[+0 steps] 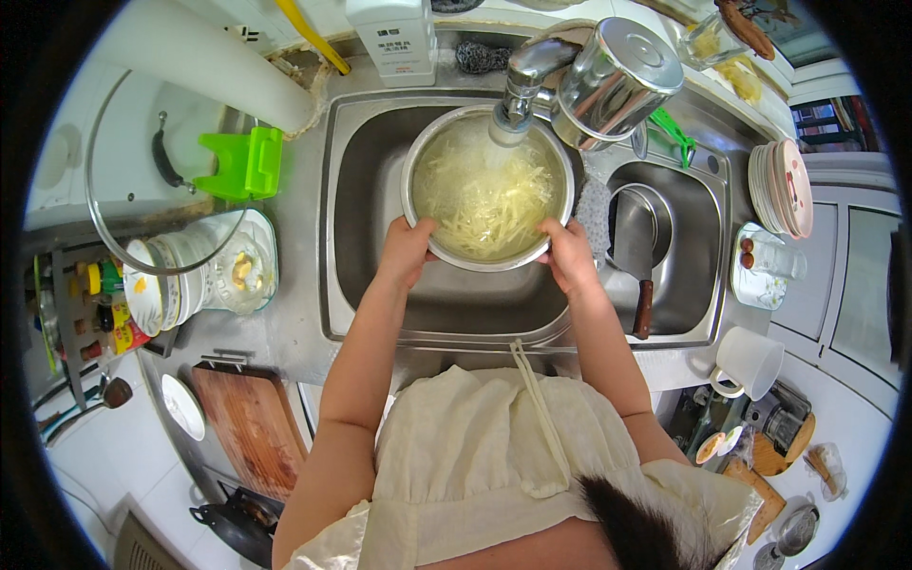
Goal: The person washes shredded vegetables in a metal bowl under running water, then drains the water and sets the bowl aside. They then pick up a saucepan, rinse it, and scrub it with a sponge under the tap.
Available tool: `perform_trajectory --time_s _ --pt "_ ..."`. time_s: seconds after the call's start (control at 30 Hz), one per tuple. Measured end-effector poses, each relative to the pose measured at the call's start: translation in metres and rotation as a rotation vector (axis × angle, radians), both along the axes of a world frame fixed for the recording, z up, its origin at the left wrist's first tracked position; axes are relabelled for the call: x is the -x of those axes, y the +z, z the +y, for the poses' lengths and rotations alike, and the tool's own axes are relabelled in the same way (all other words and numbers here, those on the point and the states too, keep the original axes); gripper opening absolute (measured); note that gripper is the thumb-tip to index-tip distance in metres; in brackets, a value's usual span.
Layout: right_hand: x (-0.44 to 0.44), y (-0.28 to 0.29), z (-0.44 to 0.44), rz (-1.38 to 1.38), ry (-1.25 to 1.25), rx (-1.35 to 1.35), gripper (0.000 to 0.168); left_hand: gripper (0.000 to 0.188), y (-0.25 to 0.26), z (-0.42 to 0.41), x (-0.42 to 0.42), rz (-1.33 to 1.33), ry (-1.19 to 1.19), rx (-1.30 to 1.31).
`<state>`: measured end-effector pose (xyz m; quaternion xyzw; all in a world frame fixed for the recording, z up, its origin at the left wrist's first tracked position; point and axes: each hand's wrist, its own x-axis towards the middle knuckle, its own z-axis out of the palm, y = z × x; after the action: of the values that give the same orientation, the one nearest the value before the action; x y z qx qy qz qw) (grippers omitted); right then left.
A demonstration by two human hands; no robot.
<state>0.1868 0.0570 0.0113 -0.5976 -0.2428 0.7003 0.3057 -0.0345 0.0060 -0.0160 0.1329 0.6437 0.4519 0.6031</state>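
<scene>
Both my hands grip a round stainless steel bowl (411, 167) by its near rim, over the larger sink basin (491, 306). My left hand (407, 249) has its thumb on the rim at the left, and my right hand (570, 253) mirrors it at the right. Pale yellow shredded vegetable (491, 206), like potato strips, lies in water inside the bowl. Directly above the bowl's far part is the faucet (514, 114), with water running from it. My fingers under the rim are mostly hidden.
A cleaver (634, 249) with a wooden handle rests across the smaller basin (695, 285), beside a grey cloth (593, 210). A metal canister-shaped filter (616, 85) sits by the faucet. Stacked plates (776, 185) and a white mug (748, 363) stand right; a cutting board (249, 427) is lower left.
</scene>
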Motion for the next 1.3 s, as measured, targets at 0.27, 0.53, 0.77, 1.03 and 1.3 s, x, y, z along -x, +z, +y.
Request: perform_trajectory --time_s 0.27,0.53,0.77,1.03,1.3 --pt "-0.014 0.045 0.019 -0.765 -0.279 -0.943 0.049 0.031 0.007 -0.008 -0.002 0.005 0.036 -0.004" --pt "-0.037 0.043 0.052 -1.238 0.036 -1.176 0.049 0.032 0.004 -0.022 -0.010 -0.052 0.108 -0.011" --pt "-0.048 0.027 0.021 -1.142 0.123 -1.141 0.050 0.032 0.001 -0.032 -0.009 -0.082 0.141 0.012" --pt "-0.023 0.011 -0.038 -0.913 0.179 -1.177 0.043 0.033 -0.002 -0.045 -0.006 -0.056 0.111 -0.002" --pt "0.045 0.031 -0.021 -0.996 1.060 -0.959 0.076 0.029 0.002 -0.054 -0.014 -0.007 0.057 0.031"
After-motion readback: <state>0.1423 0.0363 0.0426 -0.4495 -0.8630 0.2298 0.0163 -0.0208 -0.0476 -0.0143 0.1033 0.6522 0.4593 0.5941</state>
